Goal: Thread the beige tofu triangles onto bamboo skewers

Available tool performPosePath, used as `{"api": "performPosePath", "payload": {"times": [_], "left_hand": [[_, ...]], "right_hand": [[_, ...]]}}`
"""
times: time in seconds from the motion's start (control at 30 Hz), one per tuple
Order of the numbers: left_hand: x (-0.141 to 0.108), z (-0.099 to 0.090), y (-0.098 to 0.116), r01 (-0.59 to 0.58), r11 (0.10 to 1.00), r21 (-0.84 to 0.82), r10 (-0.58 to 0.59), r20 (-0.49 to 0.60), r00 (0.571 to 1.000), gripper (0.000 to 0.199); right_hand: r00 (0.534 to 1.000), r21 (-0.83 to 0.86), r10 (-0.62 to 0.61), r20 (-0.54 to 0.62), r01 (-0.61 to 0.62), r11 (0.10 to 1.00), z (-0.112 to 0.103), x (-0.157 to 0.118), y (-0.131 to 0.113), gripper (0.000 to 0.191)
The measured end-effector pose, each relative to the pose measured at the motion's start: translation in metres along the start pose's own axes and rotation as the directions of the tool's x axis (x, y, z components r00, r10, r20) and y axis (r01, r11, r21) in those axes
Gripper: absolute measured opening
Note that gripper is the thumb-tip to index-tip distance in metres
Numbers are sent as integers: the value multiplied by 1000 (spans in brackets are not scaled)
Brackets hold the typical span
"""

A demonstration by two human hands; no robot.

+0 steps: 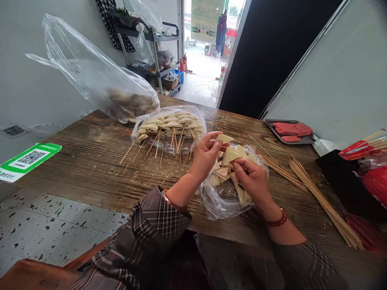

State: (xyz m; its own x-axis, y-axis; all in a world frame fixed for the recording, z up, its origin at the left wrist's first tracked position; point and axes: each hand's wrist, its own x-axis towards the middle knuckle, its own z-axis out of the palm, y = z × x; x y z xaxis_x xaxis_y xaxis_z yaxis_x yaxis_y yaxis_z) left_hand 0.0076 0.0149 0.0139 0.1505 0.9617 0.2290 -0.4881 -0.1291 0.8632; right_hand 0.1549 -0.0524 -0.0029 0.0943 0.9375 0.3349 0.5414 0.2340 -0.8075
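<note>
Pinched in my left hand [207,155] is a folded tofu-skin triangle [225,139], pale yellow. My right hand [250,177] grips another folded tofu-skin piece [232,156] between thumb and fingers. Both hands hover over an opened plastic bag [217,205] that bears more loose folded triangles [222,173]. Left of it, a second clear bag [201,114] holds skewered triangles [172,123], stacked in rows with their wooden sticks [157,145] pointing toward me. Whether a stick is in either hand I cannot tell.
Bundled bamboo skewers [325,201] lie on the wooden table [99,165] at right. Behind them are a dark tray [273,128] of reddish packs and a black box [341,181]. A large plastic bag [90,76] stands back left, near a green QR-code card [50,150].
</note>
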Motion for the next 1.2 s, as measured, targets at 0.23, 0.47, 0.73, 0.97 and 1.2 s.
{"api": "performPosePath", "payload": {"times": [0.23, 0.47, 0.73, 0.97, 1.2], "left_hand": [[0, 0, 4, 62, 996, -61, -60, 30, 998, 29], [4, -8, 10, 136, 985, -103, -132, 42, 990, 43], [5, -9, 11, 133, 975, -177, -112, 127, 986, 37], [6, -8, 7, 132, 971, -197, -114, 102, 988, 36], [1, -2, 6, 157, 980, -125, -136, 163, 977, 40]], "right_hand": [[1000, -15, -23, -7, 23, 1000, -1, 0, 0, 23], [989, -103, -145, -24, 141, 985, -1, -1, -5, 21], [990, -77, -139, 19, 140, 987, -3, 0, -6, 22], [990, -101, -142, -16, 140, 985, -1, -2, -3, 22], [987, -109, -155, -38, 150, 983, 0, -1, 1, 20]]}}
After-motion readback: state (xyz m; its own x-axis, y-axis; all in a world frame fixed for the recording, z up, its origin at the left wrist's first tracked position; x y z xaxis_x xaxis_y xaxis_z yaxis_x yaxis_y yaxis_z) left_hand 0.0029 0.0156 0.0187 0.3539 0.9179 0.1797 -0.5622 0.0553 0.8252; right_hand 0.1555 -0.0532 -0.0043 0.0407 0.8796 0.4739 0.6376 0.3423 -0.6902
